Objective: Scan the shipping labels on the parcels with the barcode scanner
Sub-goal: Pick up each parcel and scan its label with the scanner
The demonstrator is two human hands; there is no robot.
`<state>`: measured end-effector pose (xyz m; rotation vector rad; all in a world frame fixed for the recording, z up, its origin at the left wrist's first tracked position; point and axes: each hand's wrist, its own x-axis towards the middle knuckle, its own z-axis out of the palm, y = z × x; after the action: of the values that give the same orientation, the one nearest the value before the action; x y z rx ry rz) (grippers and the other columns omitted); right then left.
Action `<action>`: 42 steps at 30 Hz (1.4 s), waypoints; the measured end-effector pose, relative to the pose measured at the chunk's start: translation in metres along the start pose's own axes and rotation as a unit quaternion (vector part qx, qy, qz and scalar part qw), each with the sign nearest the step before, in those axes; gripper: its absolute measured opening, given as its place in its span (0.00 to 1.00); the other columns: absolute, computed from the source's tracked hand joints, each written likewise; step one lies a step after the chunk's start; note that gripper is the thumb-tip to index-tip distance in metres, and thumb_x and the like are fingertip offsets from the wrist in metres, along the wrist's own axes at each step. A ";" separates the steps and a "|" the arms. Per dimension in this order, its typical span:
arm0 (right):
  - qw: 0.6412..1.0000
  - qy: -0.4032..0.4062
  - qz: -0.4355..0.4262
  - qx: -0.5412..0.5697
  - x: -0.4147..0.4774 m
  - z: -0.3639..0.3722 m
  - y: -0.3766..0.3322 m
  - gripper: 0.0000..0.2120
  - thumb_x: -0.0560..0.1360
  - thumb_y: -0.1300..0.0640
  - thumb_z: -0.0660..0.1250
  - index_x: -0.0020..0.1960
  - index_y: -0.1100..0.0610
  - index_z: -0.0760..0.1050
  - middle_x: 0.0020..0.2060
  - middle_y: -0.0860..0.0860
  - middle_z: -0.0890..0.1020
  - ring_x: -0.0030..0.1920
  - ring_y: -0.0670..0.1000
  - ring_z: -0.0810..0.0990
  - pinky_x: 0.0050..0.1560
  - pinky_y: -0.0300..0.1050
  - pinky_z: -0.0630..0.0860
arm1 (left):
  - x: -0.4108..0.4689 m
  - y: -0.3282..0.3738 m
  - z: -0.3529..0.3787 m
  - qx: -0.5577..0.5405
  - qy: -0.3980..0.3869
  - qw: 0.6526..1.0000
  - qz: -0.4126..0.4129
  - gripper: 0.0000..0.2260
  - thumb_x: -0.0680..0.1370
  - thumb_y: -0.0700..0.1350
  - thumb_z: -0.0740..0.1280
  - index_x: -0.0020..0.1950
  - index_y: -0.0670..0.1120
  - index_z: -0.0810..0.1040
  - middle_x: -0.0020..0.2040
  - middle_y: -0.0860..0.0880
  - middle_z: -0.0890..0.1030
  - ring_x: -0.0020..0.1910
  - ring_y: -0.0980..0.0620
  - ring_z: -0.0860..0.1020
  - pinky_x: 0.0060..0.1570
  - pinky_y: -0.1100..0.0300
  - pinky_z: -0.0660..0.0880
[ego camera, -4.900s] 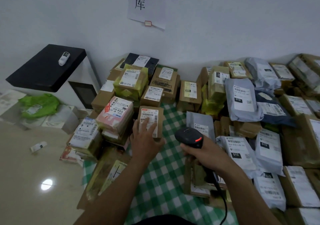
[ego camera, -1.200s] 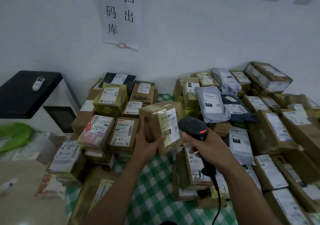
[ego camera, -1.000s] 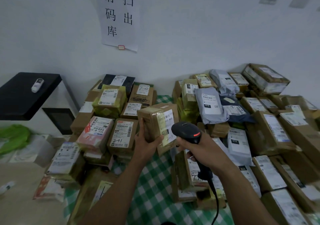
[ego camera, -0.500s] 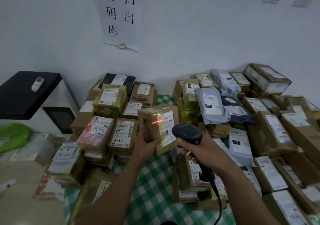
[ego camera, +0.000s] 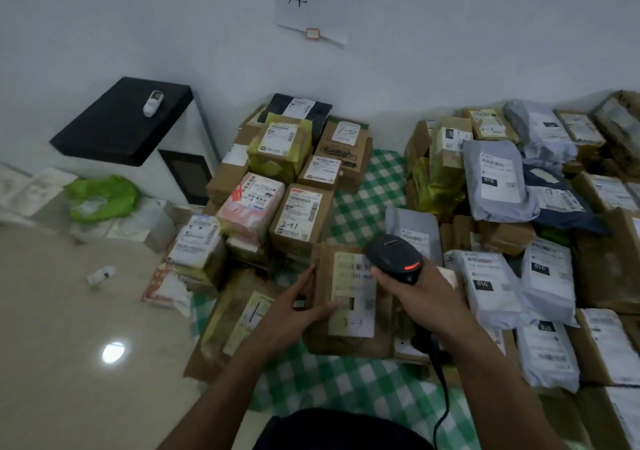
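left grip (ego camera: 294,314): thumb + fingers pinch L edge of parcel (ego camera: 349,325).
right grip (ego camera: 422,307): wrapped round scanner (ego camera: 391,255), over parcel's top R corner.
parcel: flat, label up, mid checked cloth (ego camera: 363,207).

A parcel box (ego camera: 346,338) lies on a cloth (ego camera: 360,207); stacked boxes (ego camera: 301,214) behind it, mailer bags (ego camera: 495,179) right of it, a cabinet (ego camera: 121,124) far left of it.
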<state>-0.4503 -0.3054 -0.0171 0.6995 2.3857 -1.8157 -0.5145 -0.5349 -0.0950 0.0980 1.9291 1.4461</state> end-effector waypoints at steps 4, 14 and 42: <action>0.996 -0.069 0.059 -0.011 0.006 0.019 0.023 0.16 0.76 0.47 0.76 0.61 0.38 0.75 0.53 0.37 0.81 0.53 0.37 0.78 0.44 0.34 0.73 | -0.005 -0.024 -0.006 0.042 0.008 0.998 -0.048 0.44 0.67 0.74 0.72 0.79 0.69 0.58 0.70 0.53 0.77 0.64 0.52 0.78 0.66 0.47 0.77; 0.978 -0.090 0.186 -0.007 0.031 0.065 0.089 0.20 0.74 0.43 0.78 0.63 0.45 0.81 0.56 0.47 0.86 0.55 0.48 0.83 0.54 0.47 0.82 | 0.014 -0.044 0.002 0.293 0.122 0.948 0.014 0.12 0.81 0.55 0.66 0.60 0.52 0.82 0.53 0.52 0.85 0.50 0.51 0.82 0.54 0.51 0.80; 0.978 -0.110 0.170 0.040 0.040 0.123 0.100 0.16 0.75 0.46 0.77 0.61 0.44 0.81 0.52 0.47 0.88 0.54 0.50 0.86 0.57 0.58 0.84 | -0.012 -0.088 -0.106 0.069 0.242 0.959 -0.131 0.35 0.71 0.68 0.74 0.74 0.54 0.73 0.65 0.50 0.82 0.61 0.46 0.81 0.65 0.44 0.76</action>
<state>-0.4744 -0.3864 -0.1573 0.8097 1.9268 -1.7479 -0.5360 -0.6585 -0.1528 -0.4739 2.3262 1.2307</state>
